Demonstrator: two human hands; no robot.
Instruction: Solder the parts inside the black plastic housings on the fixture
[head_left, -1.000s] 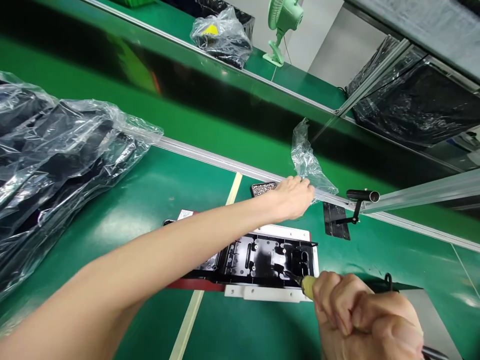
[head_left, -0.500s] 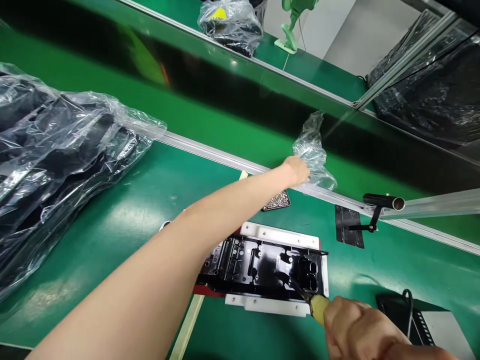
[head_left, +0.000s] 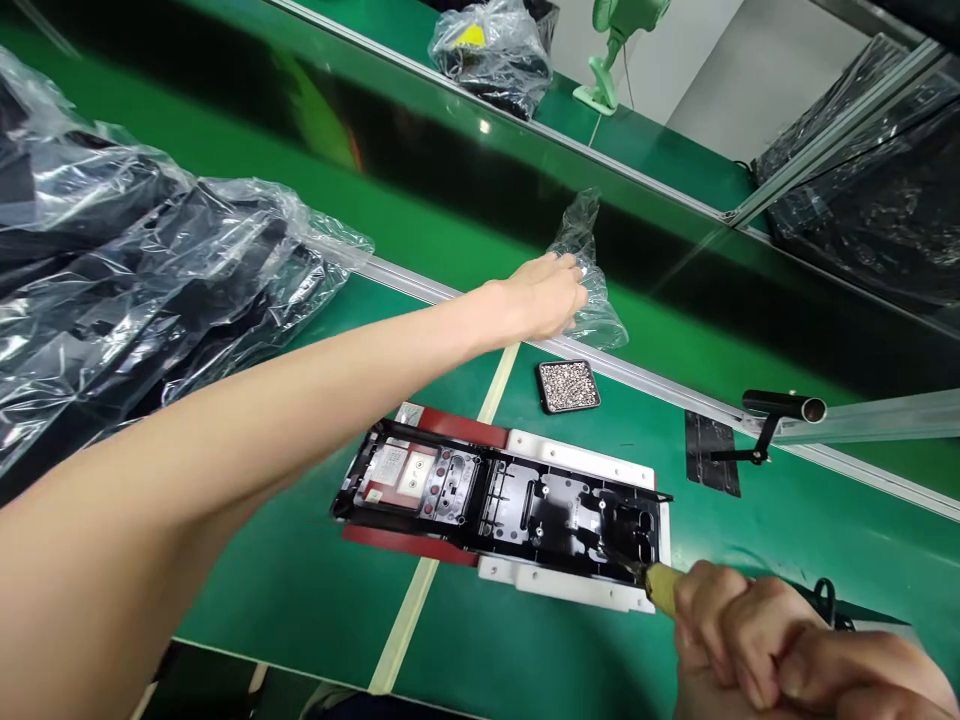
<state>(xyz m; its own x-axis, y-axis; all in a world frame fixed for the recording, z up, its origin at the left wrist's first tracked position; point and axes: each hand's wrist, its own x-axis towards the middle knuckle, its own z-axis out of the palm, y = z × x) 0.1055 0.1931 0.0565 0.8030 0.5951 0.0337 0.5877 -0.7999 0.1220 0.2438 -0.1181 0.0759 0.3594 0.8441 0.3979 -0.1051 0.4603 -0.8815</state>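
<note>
My left hand reaches across to the metal rail, its fingers closed on a crumpled clear plastic bag. Low on the right, my right hand is wrapped round the yellow handle of what looks like a soldering iron. Its dark tip reaches into the right end of a long black plastic housing, where the exact contact point is hard to make out. White blocks and a red base support the housing. Behind it lies a small black tray filled with tiny shiny metal pieces.
Large plastic-wrapped dark parts cover the left side. A black tube holder stands by the rail at right. A dark box with a cable is partly behind my right hand. Beyond are a green fan and another wrapped bundle.
My left hand has moved left along the rail, and the plastic bag has shifted with it. The small tray and the housing's left part now show. My right hand keeps the soldering iron at the housing.
</note>
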